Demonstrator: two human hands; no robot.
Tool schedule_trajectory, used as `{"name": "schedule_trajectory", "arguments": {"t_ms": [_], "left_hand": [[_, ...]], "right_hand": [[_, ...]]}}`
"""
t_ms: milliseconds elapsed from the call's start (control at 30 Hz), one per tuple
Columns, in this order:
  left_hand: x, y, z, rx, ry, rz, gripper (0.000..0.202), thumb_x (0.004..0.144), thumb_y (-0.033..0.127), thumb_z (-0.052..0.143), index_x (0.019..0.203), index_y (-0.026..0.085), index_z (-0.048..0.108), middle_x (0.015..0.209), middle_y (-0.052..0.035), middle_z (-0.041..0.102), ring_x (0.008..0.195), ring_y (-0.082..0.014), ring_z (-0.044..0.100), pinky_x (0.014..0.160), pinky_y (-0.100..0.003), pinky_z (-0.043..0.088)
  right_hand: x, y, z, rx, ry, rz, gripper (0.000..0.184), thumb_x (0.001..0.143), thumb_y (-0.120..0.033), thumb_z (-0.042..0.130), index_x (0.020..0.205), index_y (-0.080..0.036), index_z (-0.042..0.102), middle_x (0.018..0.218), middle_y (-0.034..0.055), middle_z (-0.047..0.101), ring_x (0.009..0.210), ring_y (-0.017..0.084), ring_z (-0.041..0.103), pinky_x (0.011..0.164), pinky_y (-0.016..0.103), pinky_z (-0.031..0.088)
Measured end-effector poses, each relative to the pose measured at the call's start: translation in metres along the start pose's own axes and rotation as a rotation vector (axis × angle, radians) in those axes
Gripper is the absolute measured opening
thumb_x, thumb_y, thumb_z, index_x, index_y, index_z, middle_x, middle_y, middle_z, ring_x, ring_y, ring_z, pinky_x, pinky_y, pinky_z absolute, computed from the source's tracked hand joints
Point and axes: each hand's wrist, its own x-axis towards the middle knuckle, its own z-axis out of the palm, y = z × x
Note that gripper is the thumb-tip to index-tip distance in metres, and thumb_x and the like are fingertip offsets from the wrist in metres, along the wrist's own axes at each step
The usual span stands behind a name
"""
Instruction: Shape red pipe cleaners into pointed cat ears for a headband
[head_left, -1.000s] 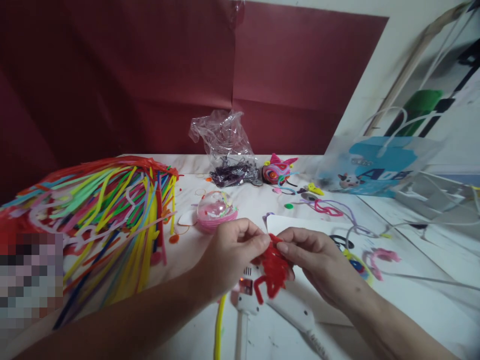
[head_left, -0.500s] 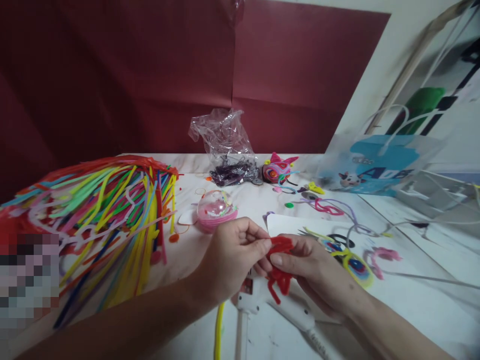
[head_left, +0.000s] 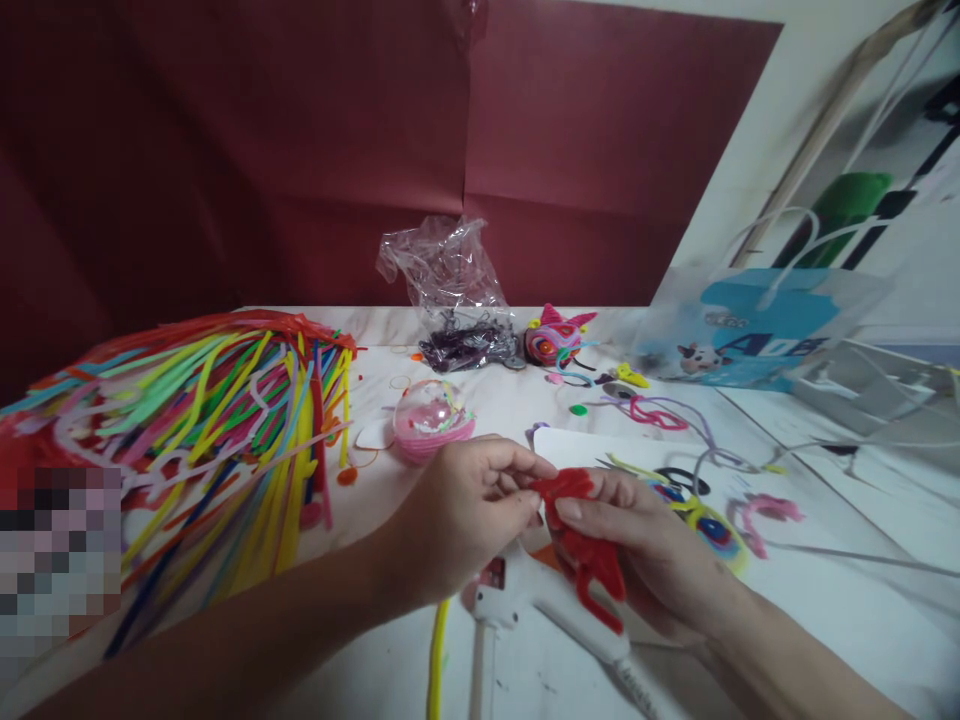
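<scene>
Both my hands meet over the middle of the white table [head_left: 525, 400], pinching a twisted red pipe cleaner shape [head_left: 585, 545]. My left hand [head_left: 465, 515] grips its upper end with thumb and fingertips. My right hand [head_left: 645, 555] cradles the rest, thumb pressed on top, red loops hanging below the fingers. A white glue gun [head_left: 547, 610] lies on the table just under the hands.
A big fan of coloured pipe cleaners [head_left: 202, 430] covers the left. A clear pink dome [head_left: 431, 420], a plastic bag [head_left: 454, 300], a pink figure [head_left: 555, 340] and a blue bag [head_left: 750, 325] stand behind. Loose coils lie on white card [head_left: 697, 500] at right. A yellow pipe cleaner [head_left: 436, 660] lies near the front.
The red shape has been turned in my fingers; its loose loops now hang lower right under my right hand. Both hands stayed in place, still pinching it.
</scene>
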Motion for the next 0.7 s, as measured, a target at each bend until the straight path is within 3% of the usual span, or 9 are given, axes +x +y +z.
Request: {"name": "schedule_trajectory", "arguments": {"t_ms": [100,200,400,567,700], "left_hand": [[-0.001,-0.007,0.001,0.098,0.019,0.089,0.019,0.071,0.015,0.054,0.087,0.018,0.064,0.075,-0.0031,0.065,0.069,-0.0135,0.061,0.065,-0.025,0.049],[-0.001,-0.01,0.002,0.136,0.069,0.116,0.013,0.071,0.019,0.054,0.081,0.018,0.062,0.074,-0.0027,0.064,0.066,-0.013,0.061,0.061,-0.024,0.048],[0.001,-0.002,0.002,0.013,0.071,-0.079,0.006,0.066,0.016,0.05,0.072,0.018,0.052,0.052,0.0052,0.051,0.039,-0.0075,0.048,0.038,-0.019,0.038],[-0.002,0.005,0.003,-0.151,-0.02,-0.259,0.011,0.062,0.015,0.047,0.072,0.017,0.05,0.043,0.0069,0.046,0.034,-0.0072,0.041,0.036,-0.02,0.036],[-0.003,0.006,0.005,-0.222,-0.027,-0.295,0.011,0.062,0.015,0.045,0.072,0.017,0.047,0.04,0.0078,0.043,0.032,-0.0066,0.038,0.037,-0.021,0.035]], "right_hand": [[-0.001,0.0,0.002,0.037,-0.032,0.005,0.009,0.065,-0.016,0.073,0.059,-0.01,0.069,0.048,0.0022,0.062,0.04,0.005,0.052,0.037,0.01,0.038],[-0.001,-0.001,0.006,0.028,-0.066,0.016,0.007,0.065,-0.016,0.073,0.061,-0.011,0.07,0.049,0.002,0.062,0.039,0.005,0.05,0.036,0.011,0.037],[0.0,0.0,0.006,-0.053,-0.118,-0.024,0.007,0.069,-0.018,0.069,0.068,-0.011,0.071,0.055,0.0027,0.064,0.045,0.008,0.054,0.046,0.015,0.044],[0.0,0.004,0.006,-0.104,-0.084,-0.045,0.008,0.069,-0.02,0.069,0.066,-0.012,0.07,0.053,0.0021,0.062,0.043,0.008,0.052,0.046,0.018,0.043],[-0.001,0.005,0.008,-0.141,-0.016,-0.075,0.01,0.065,-0.021,0.071,0.063,-0.012,0.069,0.05,0.0021,0.062,0.04,0.008,0.047,0.041,0.018,0.039]]}}
